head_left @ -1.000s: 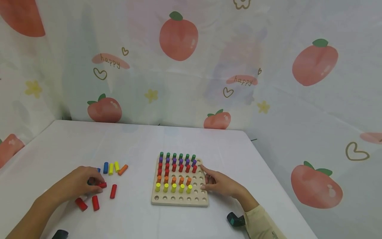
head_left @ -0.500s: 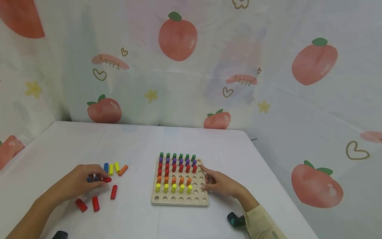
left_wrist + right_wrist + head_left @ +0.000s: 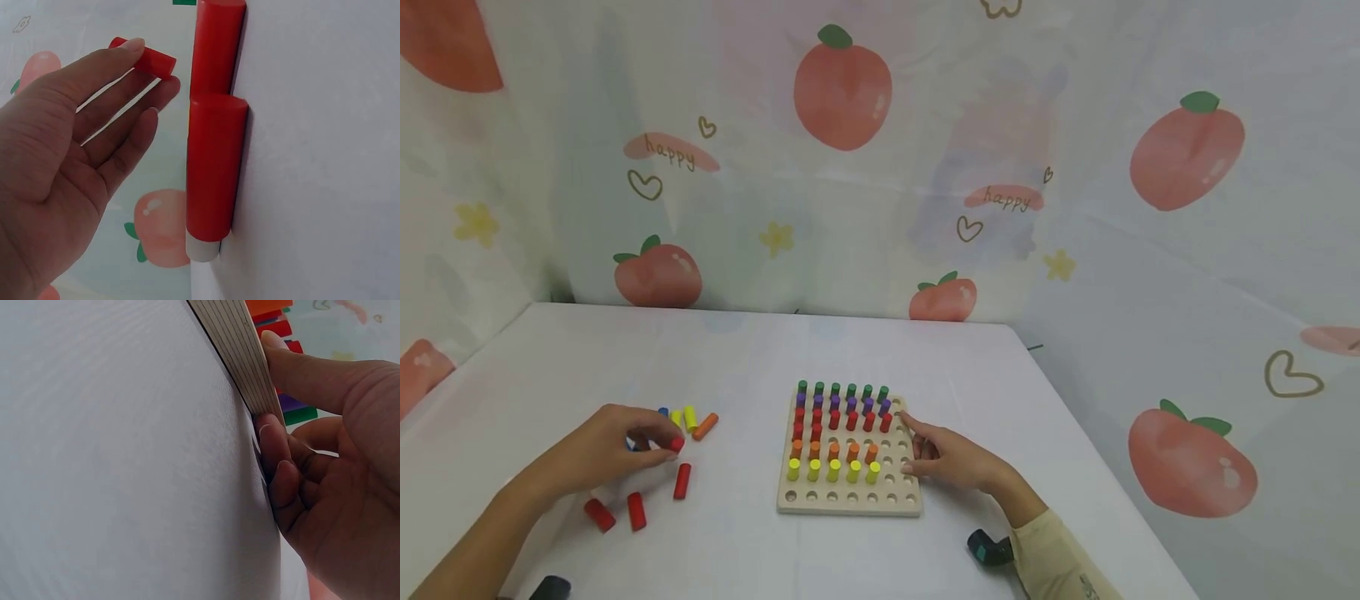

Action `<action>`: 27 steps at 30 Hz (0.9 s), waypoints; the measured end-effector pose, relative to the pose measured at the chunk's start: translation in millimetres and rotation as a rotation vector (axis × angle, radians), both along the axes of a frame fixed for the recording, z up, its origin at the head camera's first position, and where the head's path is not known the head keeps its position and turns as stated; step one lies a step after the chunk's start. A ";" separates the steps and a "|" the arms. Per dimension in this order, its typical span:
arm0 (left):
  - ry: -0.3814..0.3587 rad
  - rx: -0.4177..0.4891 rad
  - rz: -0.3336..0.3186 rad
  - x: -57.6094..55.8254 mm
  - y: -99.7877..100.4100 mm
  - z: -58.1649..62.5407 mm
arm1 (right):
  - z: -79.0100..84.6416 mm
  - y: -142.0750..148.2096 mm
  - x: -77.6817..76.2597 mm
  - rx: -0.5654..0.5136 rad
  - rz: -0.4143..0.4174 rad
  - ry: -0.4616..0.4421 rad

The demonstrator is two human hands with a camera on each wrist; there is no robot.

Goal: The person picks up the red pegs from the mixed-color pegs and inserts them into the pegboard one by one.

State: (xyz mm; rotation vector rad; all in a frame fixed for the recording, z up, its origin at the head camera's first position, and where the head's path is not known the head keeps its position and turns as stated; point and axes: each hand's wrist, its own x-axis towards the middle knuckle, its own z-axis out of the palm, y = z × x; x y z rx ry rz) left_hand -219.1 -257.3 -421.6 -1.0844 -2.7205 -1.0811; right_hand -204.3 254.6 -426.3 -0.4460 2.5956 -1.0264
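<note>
My left hand pinches a red peg between thumb and fingertips, above the white table. In the left wrist view that peg is tilted and off the table, with two other red pegs lying nearby. My right hand grips the right edge of a wooden pegboard, thumb on top and fingers against its side. Upright green, purple, red, orange and yellow pegs fill rows of the board. One red row has just two pegs, and the front row of holes is bare.
Three loose red pegs lie in front of my left hand. Yellow pegs, an orange peg and partly hidden blue pegs lie behind and beside it. A black device sits at my right wrist. A fruit-print cloth hangs behind the table.
My left hand has raised the red peg from among the loose pegs and moved it slightly right and away from me. The right hand keeps its hold on the pegboard.
</note>
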 end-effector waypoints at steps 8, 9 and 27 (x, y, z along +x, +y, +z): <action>-0.038 0.017 -0.014 -12.1 15.3 3.0 | -0.1 0.7 -2.1 0.001 0.008 -0.013; -0.037 0.017 -0.019 -13.8 17.3 3.2 | -0.2 1.0 -2.6 0.004 0.012 -0.013; -0.099 0.055 -0.086 -42.7 77.7 14.4 | -0.4 0.8 -3.9 -0.005 0.020 -0.011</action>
